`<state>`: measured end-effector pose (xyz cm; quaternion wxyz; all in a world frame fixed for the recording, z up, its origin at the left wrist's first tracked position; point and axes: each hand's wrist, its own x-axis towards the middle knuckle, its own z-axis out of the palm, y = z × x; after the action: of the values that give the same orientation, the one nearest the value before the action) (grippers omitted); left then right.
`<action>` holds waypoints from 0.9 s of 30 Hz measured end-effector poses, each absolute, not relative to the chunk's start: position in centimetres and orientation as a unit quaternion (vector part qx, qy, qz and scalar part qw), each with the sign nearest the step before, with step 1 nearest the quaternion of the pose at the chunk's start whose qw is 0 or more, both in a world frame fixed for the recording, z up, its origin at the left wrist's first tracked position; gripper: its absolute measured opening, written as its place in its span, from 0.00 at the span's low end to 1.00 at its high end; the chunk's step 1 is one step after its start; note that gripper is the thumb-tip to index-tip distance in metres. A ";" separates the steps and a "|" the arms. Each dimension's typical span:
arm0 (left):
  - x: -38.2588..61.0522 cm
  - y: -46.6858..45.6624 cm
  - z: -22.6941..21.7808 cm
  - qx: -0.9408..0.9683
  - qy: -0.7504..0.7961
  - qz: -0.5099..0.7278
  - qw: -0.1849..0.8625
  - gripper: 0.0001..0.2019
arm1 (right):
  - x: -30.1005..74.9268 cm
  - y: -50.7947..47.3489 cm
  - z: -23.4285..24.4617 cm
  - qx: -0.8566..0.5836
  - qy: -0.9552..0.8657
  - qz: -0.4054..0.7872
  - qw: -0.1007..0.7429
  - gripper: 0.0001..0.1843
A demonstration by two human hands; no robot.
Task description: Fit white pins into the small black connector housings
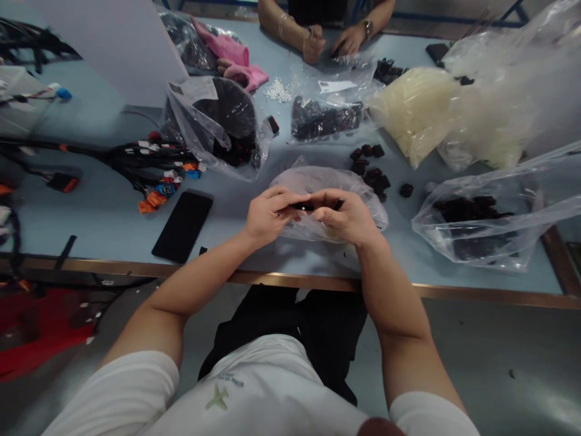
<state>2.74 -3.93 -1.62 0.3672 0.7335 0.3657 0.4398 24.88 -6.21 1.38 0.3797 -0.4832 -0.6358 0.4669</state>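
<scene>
My left hand [267,215] and my right hand [347,217] meet above the table's near edge. Both pinch a small black plastic part [305,207] held between their fingertips. Right behind the hands lies a clear plastic bag [318,178]; its contents are hard to make out. Several loose black connectors [371,166] lie just beyond the bag to the right.
A black phone [183,226] lies left of my hands, with a wire harness with coloured plugs [154,169] behind it. Clear bags of black parts [476,224] [324,115] and white parts [422,109] ring the light-blue table [104,212]. A person's hands [331,43] work at the far edge.
</scene>
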 end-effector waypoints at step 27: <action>2.7 -3.6 -2.0 0.726 0.407 0.417 0.367 0.18 | 26.4 -5.7 0.5 -0.562 -0.677 0.312 0.357 0.05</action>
<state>2.69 -3.56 -1.97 0.3665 0.7256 0.4066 0.4169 26.38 -5.66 0.51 0.3569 -0.5623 -0.6775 0.3122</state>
